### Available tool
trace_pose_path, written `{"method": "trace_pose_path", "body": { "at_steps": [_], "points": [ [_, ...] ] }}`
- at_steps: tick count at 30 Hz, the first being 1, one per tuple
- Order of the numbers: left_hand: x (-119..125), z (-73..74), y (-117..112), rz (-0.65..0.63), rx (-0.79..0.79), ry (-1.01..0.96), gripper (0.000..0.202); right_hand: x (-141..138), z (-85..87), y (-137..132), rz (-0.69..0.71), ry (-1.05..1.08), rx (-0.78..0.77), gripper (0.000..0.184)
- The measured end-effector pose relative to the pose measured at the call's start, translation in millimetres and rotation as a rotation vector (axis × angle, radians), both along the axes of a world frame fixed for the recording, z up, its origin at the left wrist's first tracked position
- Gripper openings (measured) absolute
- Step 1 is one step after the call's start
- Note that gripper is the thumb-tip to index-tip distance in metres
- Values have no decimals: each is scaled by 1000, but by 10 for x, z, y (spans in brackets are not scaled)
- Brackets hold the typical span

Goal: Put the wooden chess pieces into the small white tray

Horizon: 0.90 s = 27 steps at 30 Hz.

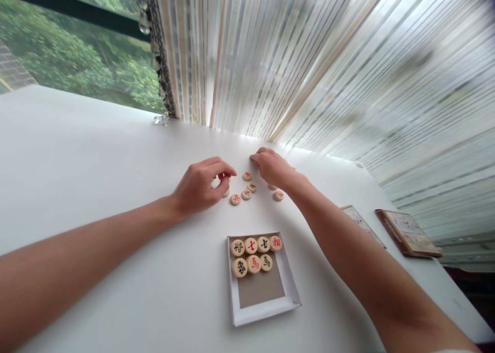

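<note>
My left hand (203,185) hovers at the left of a loose group of Chinese chess pieces, thumb and forefinger curved with a gap between them. Just below its fingertips, one piece (226,192) is partly covered. My right hand (273,166) reaches to the far side of the group, fingers closed together and pointing left; whatever they pinch, if anything, is hidden. Between the hands lie a red-marked piece (246,176), another red one (235,199) and two dark-marked pieces (246,194). Under my right wrist a red-marked piece (278,195) shows beside a half-hidden one.
Nearer me, a shallow white box (266,309) holds several chess pieces in two rows at its far end. A brown box with a picture lid (410,232) and a flat printed item (359,220) lie right. Striped curtains (247,59) hang behind the white table (96,152).
</note>
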<state>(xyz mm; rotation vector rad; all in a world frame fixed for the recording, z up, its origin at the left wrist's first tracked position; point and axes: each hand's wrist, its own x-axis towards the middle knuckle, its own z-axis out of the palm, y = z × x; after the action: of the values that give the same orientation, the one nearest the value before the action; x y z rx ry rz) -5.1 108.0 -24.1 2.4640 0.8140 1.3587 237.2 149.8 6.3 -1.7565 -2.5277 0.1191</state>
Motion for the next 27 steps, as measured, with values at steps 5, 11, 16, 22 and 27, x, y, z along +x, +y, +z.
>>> {"method": "trace_pose_path", "body": {
  "at_steps": [5,11,16,22,27],
  "points": [
    [0,-19,-9,-15,3,11,21,13,75,-191,-83,160,26,16],
    [-14,-26,-18,-33,7,8,21,45,133,-541,-152,481,58,12],
    [22,14,-85,-39,-43,-43,18,7,24,-837,-225,896,-56,37],
    [122,91,-275,-28,-259,-170,11,-109,-55,-920,-219,1251,-198,41],
    [132,65,-253,-127,-389,-275,11,-172,-25,-957,-245,1513,-314,33]
  ]
}}
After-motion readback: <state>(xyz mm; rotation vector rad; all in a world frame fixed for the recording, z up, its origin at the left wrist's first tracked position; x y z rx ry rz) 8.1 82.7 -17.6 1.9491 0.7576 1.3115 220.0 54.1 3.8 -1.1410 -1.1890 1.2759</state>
